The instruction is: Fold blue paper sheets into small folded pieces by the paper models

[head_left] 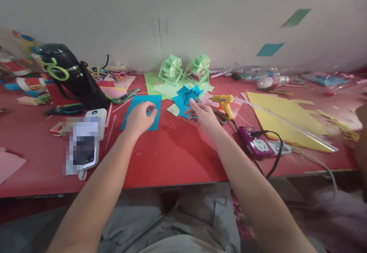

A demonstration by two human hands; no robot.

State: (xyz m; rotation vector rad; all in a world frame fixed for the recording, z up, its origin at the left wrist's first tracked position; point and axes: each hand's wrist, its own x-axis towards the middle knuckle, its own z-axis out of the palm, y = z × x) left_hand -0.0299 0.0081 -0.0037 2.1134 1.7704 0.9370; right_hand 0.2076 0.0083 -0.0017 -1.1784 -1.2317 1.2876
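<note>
My left hand (pixel 141 118) hovers over or rests on a flat blue paper sheet (pixel 155 124), which I cannot tell apart here. Its fingers are loosely curled, with a gap before the thumb and nothing seen between them. To the right, my right hand (pixel 203 116) is beside a folded blue paper piece (pixel 187 92), thumb and fingers apart. Scissors (pixel 221 117) lie partly hidden behind that hand. A yellow hot glue gun (pixel 226 103) sits just beyond them. Two pale green folded-paper models (pixel 171 69) stand at the back on green paper.
A black bottle (pixel 73 77) leans at the left, behind a phone (pixel 86 146) and pliers (pixel 64 110). Yellow sheets (pixel 286 117) lie right, crossed by a clear strip (pixel 309 133). A purple power strip (pixel 258 142) with cords sits near the front edge. Plastic bottles (pixel 272 81) lie behind.
</note>
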